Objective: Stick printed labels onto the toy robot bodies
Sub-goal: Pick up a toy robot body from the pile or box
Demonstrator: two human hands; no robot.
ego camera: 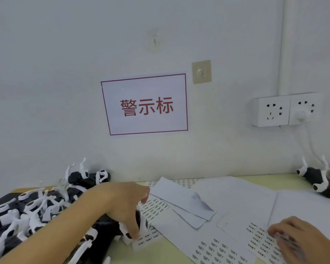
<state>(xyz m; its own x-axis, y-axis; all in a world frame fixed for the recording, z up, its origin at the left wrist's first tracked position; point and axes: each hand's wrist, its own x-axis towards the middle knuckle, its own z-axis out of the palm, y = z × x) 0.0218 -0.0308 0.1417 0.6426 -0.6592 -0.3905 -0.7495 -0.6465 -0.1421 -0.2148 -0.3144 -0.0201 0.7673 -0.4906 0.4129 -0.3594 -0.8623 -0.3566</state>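
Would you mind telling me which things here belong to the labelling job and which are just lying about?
Belong to the job:
toy robot that the left hand grips
label sheet under the right hand
pile of toy robots
two toy robots at far right

Just there:
wall sign
wall sockets
blank sheets

Left hand (122, 208) reaching forward, fingers curled down; right hand (301, 239) low, fingers bent

Pale wall (65, 73), red-bordered sign (144, 104), double socket (285, 110), wall hook (155, 41), yellowish tabletop (265, 176).
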